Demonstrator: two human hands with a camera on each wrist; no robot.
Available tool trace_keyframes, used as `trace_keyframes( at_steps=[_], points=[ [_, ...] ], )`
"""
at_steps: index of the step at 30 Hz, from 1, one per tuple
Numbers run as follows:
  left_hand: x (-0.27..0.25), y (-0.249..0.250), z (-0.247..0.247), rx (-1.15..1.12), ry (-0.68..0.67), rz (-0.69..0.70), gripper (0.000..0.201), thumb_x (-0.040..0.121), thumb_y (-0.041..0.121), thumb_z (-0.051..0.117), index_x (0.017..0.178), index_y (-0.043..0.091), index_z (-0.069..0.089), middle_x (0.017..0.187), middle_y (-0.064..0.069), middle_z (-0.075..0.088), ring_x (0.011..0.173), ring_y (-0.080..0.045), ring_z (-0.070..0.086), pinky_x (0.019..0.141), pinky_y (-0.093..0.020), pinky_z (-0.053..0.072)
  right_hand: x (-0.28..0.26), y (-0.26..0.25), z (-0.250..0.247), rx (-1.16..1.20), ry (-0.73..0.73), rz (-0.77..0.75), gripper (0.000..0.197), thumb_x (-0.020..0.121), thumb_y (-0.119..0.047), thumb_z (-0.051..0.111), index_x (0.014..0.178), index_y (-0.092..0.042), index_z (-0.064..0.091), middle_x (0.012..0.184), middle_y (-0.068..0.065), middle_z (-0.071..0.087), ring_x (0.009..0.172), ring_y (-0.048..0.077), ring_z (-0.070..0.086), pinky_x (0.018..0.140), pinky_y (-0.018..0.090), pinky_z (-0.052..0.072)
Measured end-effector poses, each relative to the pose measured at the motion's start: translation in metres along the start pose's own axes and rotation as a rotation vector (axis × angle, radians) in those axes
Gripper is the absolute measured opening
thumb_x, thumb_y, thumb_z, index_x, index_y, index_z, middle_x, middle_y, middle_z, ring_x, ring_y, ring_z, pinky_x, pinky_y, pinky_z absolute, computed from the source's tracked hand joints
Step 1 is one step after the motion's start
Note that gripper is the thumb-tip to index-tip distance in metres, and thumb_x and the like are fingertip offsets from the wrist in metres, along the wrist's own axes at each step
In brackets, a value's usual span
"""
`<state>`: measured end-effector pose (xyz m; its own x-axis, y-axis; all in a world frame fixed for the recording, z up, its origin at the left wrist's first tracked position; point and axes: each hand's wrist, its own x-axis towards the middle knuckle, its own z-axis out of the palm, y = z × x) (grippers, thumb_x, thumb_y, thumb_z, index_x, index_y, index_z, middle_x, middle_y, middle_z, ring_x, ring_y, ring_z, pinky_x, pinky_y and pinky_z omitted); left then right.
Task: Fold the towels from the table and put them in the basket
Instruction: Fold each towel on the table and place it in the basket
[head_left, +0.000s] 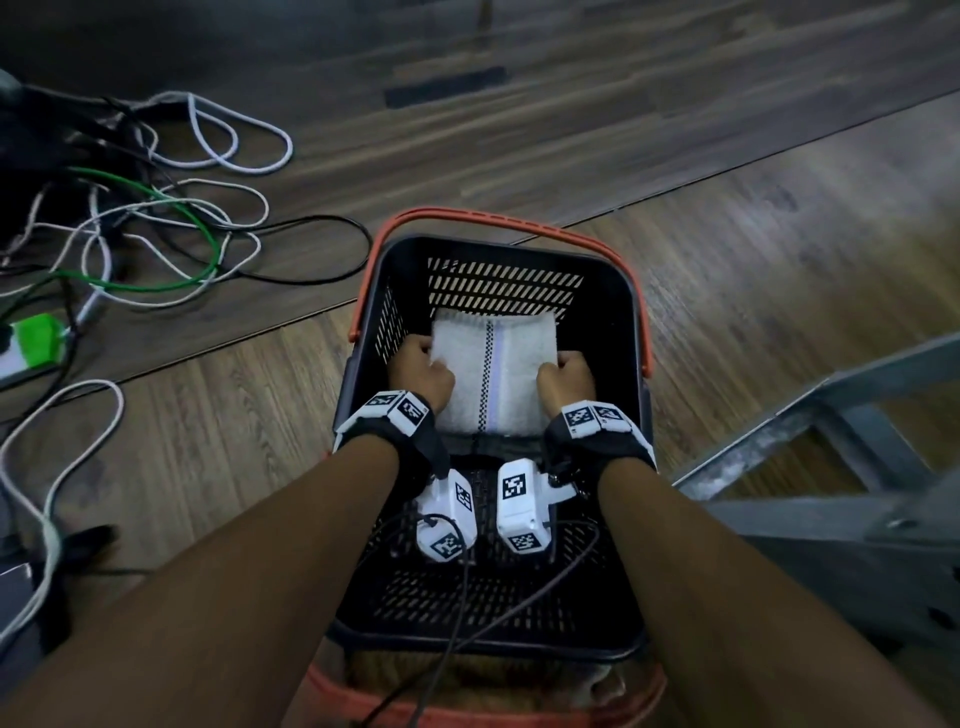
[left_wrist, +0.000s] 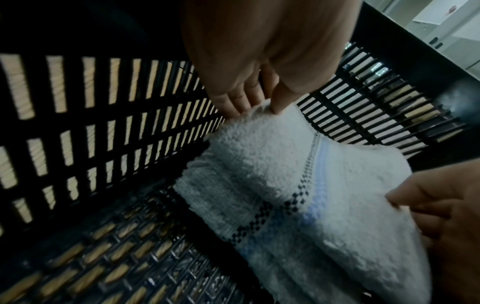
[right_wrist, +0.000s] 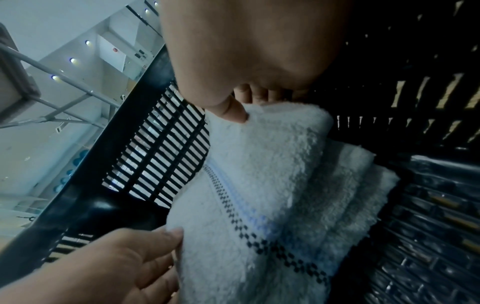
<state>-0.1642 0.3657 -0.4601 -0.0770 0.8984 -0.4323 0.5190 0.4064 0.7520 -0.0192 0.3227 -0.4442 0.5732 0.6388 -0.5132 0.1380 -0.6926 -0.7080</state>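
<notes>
A folded white towel with a checked dark stripe and a pale blue band lies low inside the black slatted basket with orange handles. My left hand grips the towel's left edge, thumb on top and fingers underneath. My right hand grips the right edge the same way. In the wrist views the towel hangs just above the basket floor, with folded layers showing at its side.
The basket stands on a wooden floor. A tangle of white, green and black cables lies to the left. A grey metal frame stands at the right. An orange rim shows below the basket's near edge.
</notes>
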Motion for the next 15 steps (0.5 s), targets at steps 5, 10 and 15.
trace_keyframes(
  at_steps=[5, 10, 15],
  points=[
    [-0.007, -0.003, 0.003, 0.171, 0.032, 0.249, 0.051, 0.092, 0.008, 0.047, 0.141, 0.003, 0.033, 0.144, -0.019, 0.036, 0.132, -0.032, 0.037, 0.108, -0.033, 0.029, -0.007, 0.001, 0.007, -0.206, 0.123, -0.231, 0.046, 0.089, -0.008, 0.044, 0.134, -0.005, 0.037, 0.140, 0.017, 0.034, 0.123, 0.033, 0.041, 0.095, 0.034, 0.037],
    [-0.001, -0.012, 0.018, 0.637, -0.069, 0.397, 0.055, 0.099, 0.031, 0.027, 0.150, 0.016, 0.011, 0.159, -0.006, 0.007, 0.145, -0.028, 0.009, 0.113, -0.049, 0.023, -0.003, 0.017, 0.020, -0.714, 0.216, -0.641, 0.052, 0.091, -0.024, 0.040, 0.141, -0.011, 0.031, 0.155, 0.008, 0.021, 0.143, 0.023, 0.016, 0.109, 0.040, 0.026],
    [0.011, -0.036, 0.032, 0.690, -0.019, 0.445, 0.056, 0.100, 0.034, 0.017, 0.150, 0.015, 0.002, 0.159, -0.006, 0.003, 0.146, -0.031, 0.005, 0.116, -0.044, 0.017, 0.011, 0.046, 0.042, -0.736, 0.164, -0.594, 0.058, 0.096, -0.035, 0.029, 0.148, -0.011, 0.017, 0.160, 0.006, 0.002, 0.147, 0.019, 0.000, 0.114, 0.042, 0.021]
  ],
)
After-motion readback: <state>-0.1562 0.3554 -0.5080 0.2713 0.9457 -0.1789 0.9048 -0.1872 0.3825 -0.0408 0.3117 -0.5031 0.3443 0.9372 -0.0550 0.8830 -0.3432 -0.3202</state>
